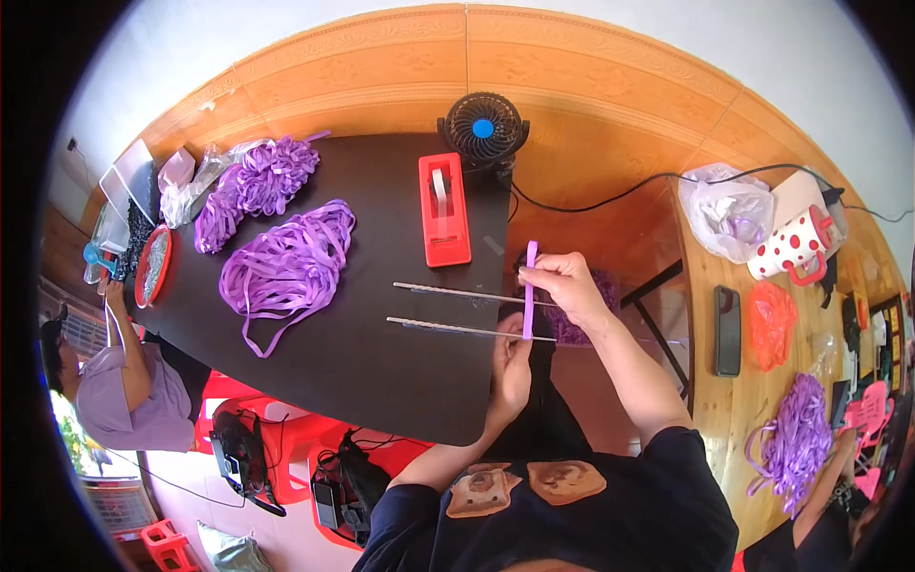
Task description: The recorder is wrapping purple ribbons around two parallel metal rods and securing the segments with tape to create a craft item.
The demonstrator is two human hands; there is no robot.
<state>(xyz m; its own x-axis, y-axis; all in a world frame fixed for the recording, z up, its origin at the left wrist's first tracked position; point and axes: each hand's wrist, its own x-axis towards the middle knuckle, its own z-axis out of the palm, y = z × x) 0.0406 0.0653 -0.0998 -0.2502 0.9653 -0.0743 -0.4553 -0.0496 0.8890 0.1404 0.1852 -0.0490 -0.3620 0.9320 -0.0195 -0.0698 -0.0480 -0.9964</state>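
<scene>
Two thin metal rods (448, 290) reach roughly parallel over the dark table's right edge. A strip of purple ribbon (530, 300) runs upright across both rods near their right ends. Its upper part is pinched between the thumb and fingers of my right hand (562, 281). Below, my left hand (512, 372) is closed at the ribbon's lower end, by the nearer rod; some of its fingers are hidden. A loose heap of purple ribbon (291, 262) lies on the table to the left, with a second purple bundle (272, 179) behind it.
On the dark table (381, 377) stand a red tape dispenser (444, 212) and a black fan (484, 131). A red-rimmed tray (154, 267) sits near a person (133, 381) at left. The wooden table (717, 419) at right bears a phone (727, 332), a dotted tumbler (789, 248) and more ribbon (796, 443).
</scene>
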